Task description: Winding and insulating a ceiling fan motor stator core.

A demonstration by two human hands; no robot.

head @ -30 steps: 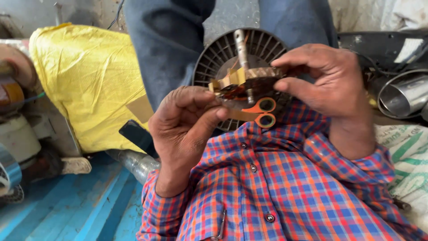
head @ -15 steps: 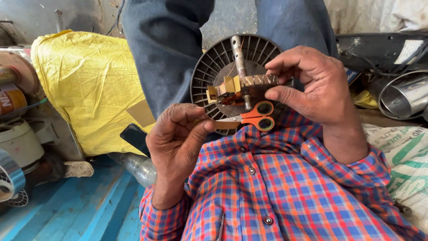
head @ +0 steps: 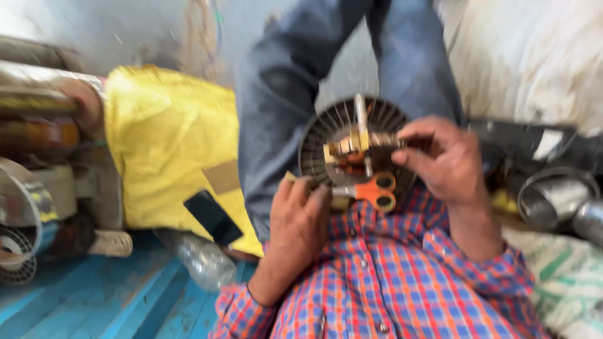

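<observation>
A round black finned motor part (head: 326, 135) with copper windings and a metal shaft rests upright on my lap, against my checked shirt. My right hand (head: 440, 163) grips its right side, fingers curled over the wound core. My left hand (head: 298, 216) sits just below and left of it, fingers closed near the blades of orange-handled scissors (head: 377, 190). The scissors lie under the motor part; whether my left hand holds them is blurred. The picture is motion-blurred.
A yellow sack (head: 169, 138) lies to the left, with a dark phone (head: 212, 216) and a clear plastic bottle (head: 198, 257) below it on blue planks (head: 113, 301). Metal drums and coils (head: 31, 188) stand far left. Steel cans (head: 553, 201) lie right.
The camera has swung so the scene sits further right and lower. My left hand has dropped below the motor part with its fingers closed. My right hand still holds the part.
</observation>
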